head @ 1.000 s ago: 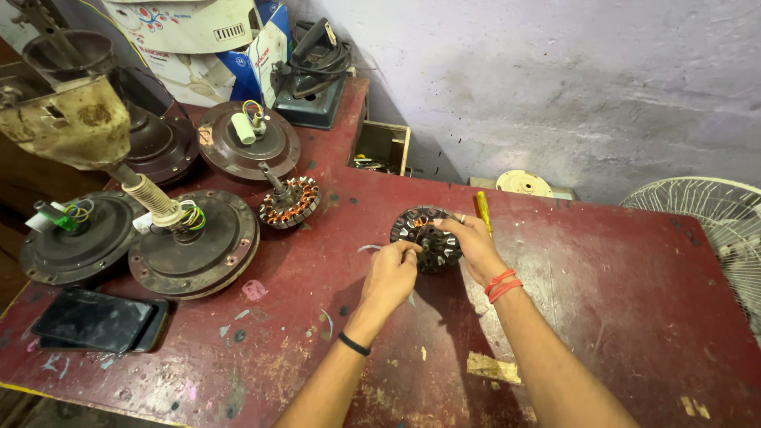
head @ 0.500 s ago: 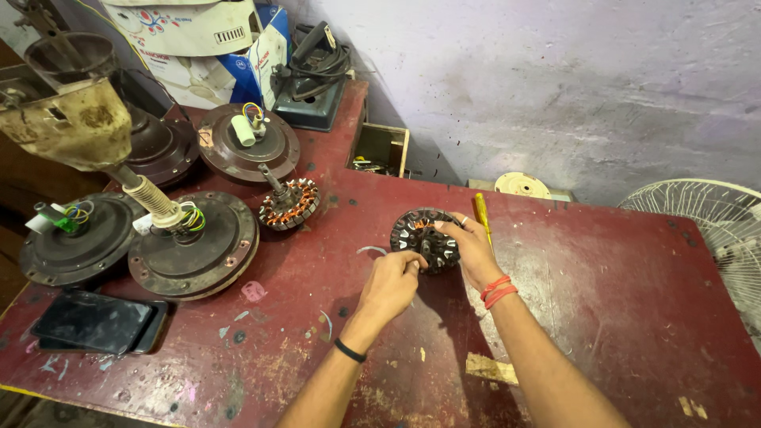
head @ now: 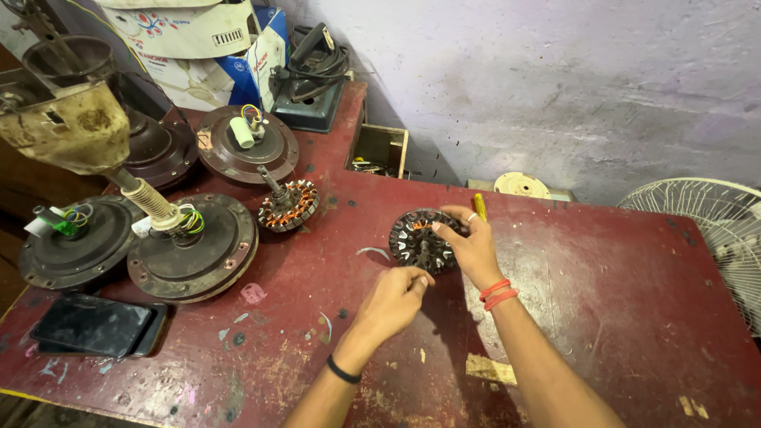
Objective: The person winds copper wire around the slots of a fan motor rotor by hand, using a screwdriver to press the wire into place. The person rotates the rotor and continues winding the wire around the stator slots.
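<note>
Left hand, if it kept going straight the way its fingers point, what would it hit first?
Most likely the dark stator that the right hand rests on: the left hand points up-right toward its near edge. Depth is unclear.

The motor core (head: 420, 239) is partly covered by the right hand (head: 474, 247); the fan guard (head: 701, 230) is cut off at the right edge.

Worn red table (head: 602, 261), grey wall (head: 555, 71)
</note>
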